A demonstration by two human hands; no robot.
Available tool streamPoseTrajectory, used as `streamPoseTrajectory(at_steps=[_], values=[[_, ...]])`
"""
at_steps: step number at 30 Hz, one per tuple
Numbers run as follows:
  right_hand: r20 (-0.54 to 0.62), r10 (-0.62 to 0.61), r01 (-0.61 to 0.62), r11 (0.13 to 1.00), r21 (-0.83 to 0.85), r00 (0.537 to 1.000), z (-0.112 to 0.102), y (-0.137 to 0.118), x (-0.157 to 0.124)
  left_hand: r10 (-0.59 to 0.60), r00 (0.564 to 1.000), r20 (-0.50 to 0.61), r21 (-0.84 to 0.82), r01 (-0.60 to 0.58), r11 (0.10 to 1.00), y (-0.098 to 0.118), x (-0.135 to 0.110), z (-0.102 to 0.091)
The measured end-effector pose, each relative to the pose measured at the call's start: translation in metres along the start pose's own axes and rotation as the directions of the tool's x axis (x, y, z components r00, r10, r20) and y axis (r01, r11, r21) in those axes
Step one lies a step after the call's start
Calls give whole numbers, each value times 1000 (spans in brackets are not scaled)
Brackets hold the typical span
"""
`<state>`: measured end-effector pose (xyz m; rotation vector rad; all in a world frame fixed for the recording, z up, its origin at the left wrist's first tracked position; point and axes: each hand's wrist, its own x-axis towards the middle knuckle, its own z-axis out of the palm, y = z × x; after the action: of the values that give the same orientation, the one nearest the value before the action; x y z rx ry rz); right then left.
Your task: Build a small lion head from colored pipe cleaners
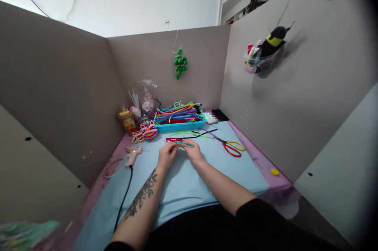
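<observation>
Both hands meet over the middle of the blue cloth. My left hand (167,155) is closed in a pinch at the left end of a short teal pipe cleaner (186,144). My right hand (193,152) is closed on the same piece, which runs across its fingers. Just behind the fingertips is a bent red pipe cleaner shape (170,139); whether it is held or lies on the cloth, I cannot tell. Beyond the hands lie loose green pipe cleaners (189,133) and black ones. The fingertips partly hide one another.
A blue tray (177,127) heaped with pipe cleaners stands at the back. Scissors (232,148) with red and yellow handles lie to the right. On the left are a pink glue gun (134,155), its cord, and two animal-face crafts (149,130). Grey panels (165,66) surround the table.
</observation>
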<state>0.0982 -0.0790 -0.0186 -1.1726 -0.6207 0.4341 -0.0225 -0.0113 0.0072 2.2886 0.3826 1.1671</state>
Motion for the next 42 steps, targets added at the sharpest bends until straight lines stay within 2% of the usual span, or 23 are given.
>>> streamPoseTrajectory(at_steps=[3, 9, 14, 20, 22, 25, 28, 30, 32, 35, 39, 42], values=[[15, 25, -25, 1000, 9, 1000, 1, -2, 0, -18, 1000, -23, -6, 18, 1000, -2, 1, 0], [79, -50, 56, 995, -79, 996, -1, -8, -1, -32, 999, -30, -14, 32, 999, -1, 1, -1], [136, -11, 16, 999, -40, 991, -1, -11, -2, -52, 998, -39, -18, 52, 999, -2, 1, -2], [106, -94, 110, 982, -153, 990, -4, -19, -6, -53, 998, -42, 32, 54, 998, -5, 2, -3], [117, -114, 129, 983, -134, 987, -5, -26, -9, -33, 999, -43, 59, 36, 998, -6, 2, -2], [193, -127, 146, 985, -89, 973, -5, -35, -12, -15, 1000, -21, 85, 17, 996, -6, 2, -2], [219, -76, 79, 997, -4, 973, -7, -39, -9, -33, 999, -21, 99, 35, 994, -6, 2, -3], [184, 8, -39, 986, 163, 983, -12, -41, -2, -60, 997, -42, 102, 64, 993, -6, 1, -4], [148, 90, -138, 923, 358, 985, -20, -44, 7, -94, 994, -61, 89, 99, 991, -7, 1, -5], [111, 124, -163, 863, 477, 986, -34, -49, 20, -171, 983, -69, 17, 172, 985, -8, 3, -4], [150, 124, -175, 900, 399, 981, -35, -48, 23, -335, 941, -58, -159, 322, 933, -6, 6, -2], [158, 125, -152, 973, 173, 980, -23, -38, 15, -456, 890, -17, -295, 431, 853, -4, 9, -2]])
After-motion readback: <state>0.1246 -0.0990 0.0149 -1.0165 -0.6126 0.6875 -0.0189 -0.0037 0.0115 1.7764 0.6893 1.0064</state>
